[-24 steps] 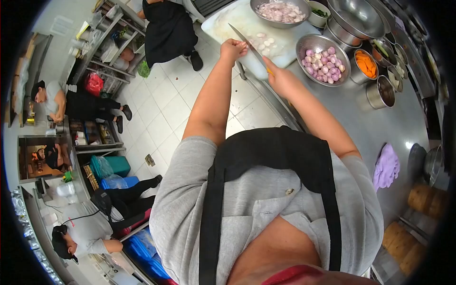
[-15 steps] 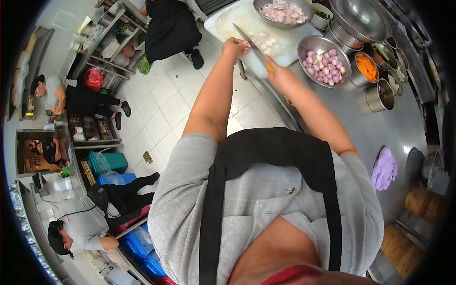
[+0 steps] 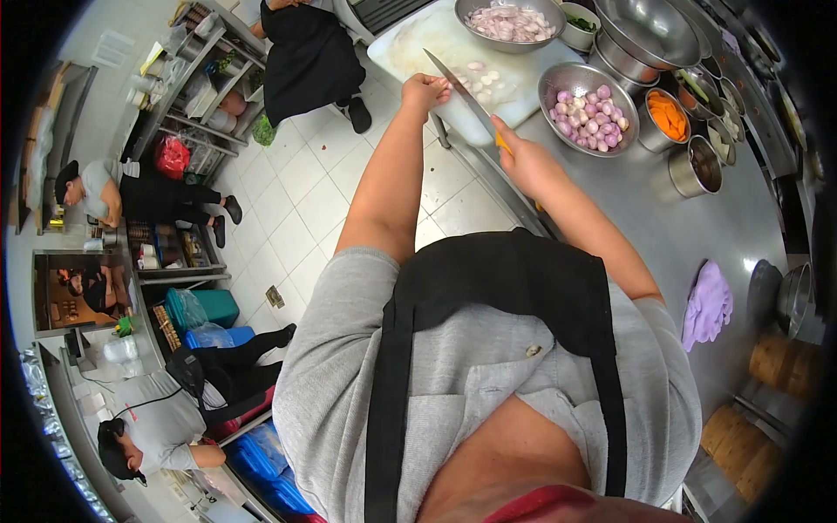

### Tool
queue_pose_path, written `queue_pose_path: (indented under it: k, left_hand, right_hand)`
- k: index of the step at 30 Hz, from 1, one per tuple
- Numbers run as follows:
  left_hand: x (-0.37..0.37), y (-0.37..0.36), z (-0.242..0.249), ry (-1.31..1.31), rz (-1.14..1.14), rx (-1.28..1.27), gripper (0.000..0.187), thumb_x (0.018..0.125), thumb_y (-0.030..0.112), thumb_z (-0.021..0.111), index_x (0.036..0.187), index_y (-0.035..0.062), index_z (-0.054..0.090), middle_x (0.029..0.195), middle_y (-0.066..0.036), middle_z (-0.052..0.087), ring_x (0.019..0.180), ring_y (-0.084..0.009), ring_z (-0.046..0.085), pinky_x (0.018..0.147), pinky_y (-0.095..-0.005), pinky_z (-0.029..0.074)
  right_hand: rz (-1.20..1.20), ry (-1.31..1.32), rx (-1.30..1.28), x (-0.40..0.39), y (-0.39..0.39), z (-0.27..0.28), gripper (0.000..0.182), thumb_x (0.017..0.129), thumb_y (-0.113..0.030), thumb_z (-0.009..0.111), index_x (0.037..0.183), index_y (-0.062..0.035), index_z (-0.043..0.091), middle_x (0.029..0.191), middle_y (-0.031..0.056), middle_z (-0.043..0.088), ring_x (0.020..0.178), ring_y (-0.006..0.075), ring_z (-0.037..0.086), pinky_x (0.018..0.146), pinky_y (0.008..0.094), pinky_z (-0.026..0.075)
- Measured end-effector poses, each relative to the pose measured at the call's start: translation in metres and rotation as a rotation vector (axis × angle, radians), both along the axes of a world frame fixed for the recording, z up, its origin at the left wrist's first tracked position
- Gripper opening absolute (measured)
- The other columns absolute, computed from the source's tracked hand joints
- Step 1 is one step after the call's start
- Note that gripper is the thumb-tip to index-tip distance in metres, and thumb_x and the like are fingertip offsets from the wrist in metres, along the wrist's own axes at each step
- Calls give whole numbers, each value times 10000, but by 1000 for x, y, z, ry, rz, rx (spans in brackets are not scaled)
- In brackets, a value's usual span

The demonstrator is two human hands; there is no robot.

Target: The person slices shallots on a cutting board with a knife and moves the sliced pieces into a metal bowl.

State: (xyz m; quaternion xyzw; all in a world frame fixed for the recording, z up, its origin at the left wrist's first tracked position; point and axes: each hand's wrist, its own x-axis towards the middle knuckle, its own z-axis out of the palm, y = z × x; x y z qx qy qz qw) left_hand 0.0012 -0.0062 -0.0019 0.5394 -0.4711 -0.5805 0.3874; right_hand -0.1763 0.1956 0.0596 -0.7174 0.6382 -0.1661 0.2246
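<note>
Knife w/ yellow handle is in the R hand, fingers wrapped round the grip; its long, straight metal blade slants over the front of the cutting board, tip pointing twd the board's far L side. L hand is at the board's L front edge, fingers curled in & tips bunched right by the blade; can't tell if they pinch a piece. Sliced shallots lie mid-board just beyond the blade: small, thin, roundish, pale w/ a faint pink tint, some overlapping. Board is white w/ rounded corners, matt, stained yellowish twd its far L corner, set at the front edge of the worktop, which is smooth grey metal w/ soft reflections. Metal bowl at the board's far edge holds a heap of pinkish slices. 2nd round bowl, by the board's R edge, has whole peeled shallots, glossy, purple & white, egg-shaped. Next to it, metal pot of flat orange pieces, then a plain tall pot, contents too dark to tell. Purple cloth lies rumpled on the worktop, soft & creased, well apart fr the board
</note>
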Motion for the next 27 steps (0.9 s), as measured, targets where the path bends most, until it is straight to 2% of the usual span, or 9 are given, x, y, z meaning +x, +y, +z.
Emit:
queue_pose_path:
  k: [15,17,20,27]
  left_hand:
    - [-1,2,3,-25,1,1,183,860,106,637,934,-37,550,849,-110,648,706,-141,634,631,-224,557]
    - [-2,3,4,-27,8,0,178,858,99,638,931,-40,553,854,-113,648,711,-147,634,636,-235,560]
    - [-2,5,4,-3,9,-4,181,854,92,640,933,-46,554,858,-115,646,718,-153,634,641,-245,564]
    - [-2,0,1,-34,-15,-9,181,853,95,643,921,-47,554,853,-116,643,722,-157,634,638,-245,563]
  right_hand:
    - [5,21,2,3,-3,4,581,870,-147,471,1418,-160,279,675,216,590,617,363,584,600,463,458]
    - [-9,-37,14,4,-13,-2,604,865,-144,481,1426,-201,264,726,252,588,659,389,583,626,463,451]
    - [-10,-43,-14,10,-27,-8,557,866,-140,458,1403,-153,312,753,231,614,670,365,600,632,469,461]
    - [-7,-18,73,16,-44,0,562,854,-139,449,1399,-161,315,862,220,631,772,355,618,680,454,477]
